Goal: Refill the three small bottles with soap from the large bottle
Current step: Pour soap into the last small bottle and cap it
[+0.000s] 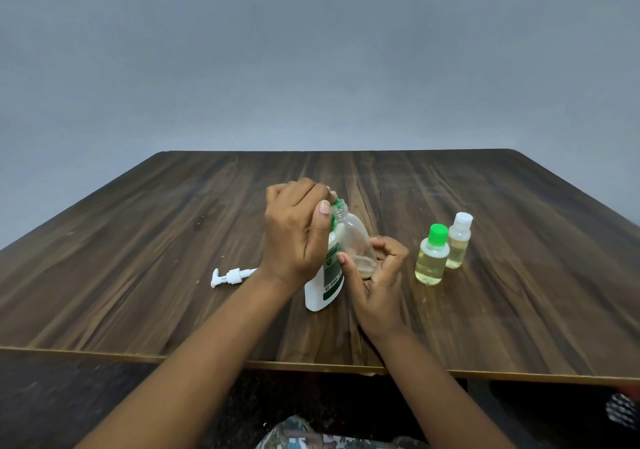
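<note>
A clear, nearly empty small bottle (356,240) is tilted to the left above the table, its base held by my right hand (377,275). My left hand (294,233) pinches a green cap (337,202) at that bottle's neck. Behind the small bottle and partly hidden by both hands stands the large white soap bottle (323,285) with a green label. To the right stand two small bottles holding yellowish soap: one with a green cap (432,256), one with a white cap (459,240).
The white pump head (228,276) of the large bottle lies on the wooden table (138,240) to the left of my left wrist. The table's front edge runs below my forearms. A grey wall rises behind the table.
</note>
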Demonstrator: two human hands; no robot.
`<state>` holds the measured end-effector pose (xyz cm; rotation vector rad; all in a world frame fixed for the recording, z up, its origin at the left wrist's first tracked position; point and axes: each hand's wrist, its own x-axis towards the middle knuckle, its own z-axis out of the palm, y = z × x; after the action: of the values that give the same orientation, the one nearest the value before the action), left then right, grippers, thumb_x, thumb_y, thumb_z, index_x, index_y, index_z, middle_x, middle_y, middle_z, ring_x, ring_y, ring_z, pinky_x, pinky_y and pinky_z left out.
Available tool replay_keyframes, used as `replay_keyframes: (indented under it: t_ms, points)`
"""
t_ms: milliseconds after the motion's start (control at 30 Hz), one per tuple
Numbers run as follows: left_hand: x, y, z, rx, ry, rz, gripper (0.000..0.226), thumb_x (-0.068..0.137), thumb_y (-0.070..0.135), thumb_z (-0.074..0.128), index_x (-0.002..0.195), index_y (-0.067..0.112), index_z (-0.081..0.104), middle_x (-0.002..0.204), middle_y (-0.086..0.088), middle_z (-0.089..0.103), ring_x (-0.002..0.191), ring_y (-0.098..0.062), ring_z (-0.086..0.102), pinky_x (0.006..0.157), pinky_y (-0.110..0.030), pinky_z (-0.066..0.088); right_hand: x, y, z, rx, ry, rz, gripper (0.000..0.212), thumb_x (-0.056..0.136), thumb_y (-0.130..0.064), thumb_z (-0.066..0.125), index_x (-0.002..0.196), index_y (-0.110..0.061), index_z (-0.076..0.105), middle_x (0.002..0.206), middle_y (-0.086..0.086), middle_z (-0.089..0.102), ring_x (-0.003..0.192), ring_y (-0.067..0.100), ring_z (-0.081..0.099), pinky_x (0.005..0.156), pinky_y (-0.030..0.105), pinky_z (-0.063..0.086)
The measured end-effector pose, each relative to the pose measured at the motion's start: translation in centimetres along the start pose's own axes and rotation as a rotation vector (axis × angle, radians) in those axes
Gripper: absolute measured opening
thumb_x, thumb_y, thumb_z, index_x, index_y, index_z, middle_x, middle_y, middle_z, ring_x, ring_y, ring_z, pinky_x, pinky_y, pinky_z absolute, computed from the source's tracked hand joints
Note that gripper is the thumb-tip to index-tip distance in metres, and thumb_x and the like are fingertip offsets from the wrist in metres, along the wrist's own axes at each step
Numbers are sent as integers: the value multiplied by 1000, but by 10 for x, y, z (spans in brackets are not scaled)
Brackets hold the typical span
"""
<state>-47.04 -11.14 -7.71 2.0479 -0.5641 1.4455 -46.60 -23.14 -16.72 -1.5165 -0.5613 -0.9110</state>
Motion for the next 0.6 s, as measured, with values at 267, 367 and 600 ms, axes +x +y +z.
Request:
replay_keyframes:
  t_ms: [267,367,600]
  points:
    - [-5,-2,4,-16,2,-44,46,92,22,26,68,3,60,69,-6,61,67,-18,53,72,-35,34,-1,3,0,-7,-4,-10,41,88,-51,55,111,-23,35,95,6,56,80,14,62,63,15,49]
    - [-5,-1,2,-32,1,-39,45,92,22,26,69,4,61,71,-5,62,69,-17,53,73,-35,34,-2,4,-1,-17,-3,-8,41,88,-52,54,112,-24,35,97,10,56,79,19,62,63,19,51]
    - [3,1,-1,-42,-46,-5,51,97,30,25,69,4,59,70,-6,59,68,-19,53,73,-35,34,1,1,1,-2,15,-13,40,89,-47,56,112,-22,35,102,-10,50,83,8,59,63,21,52]
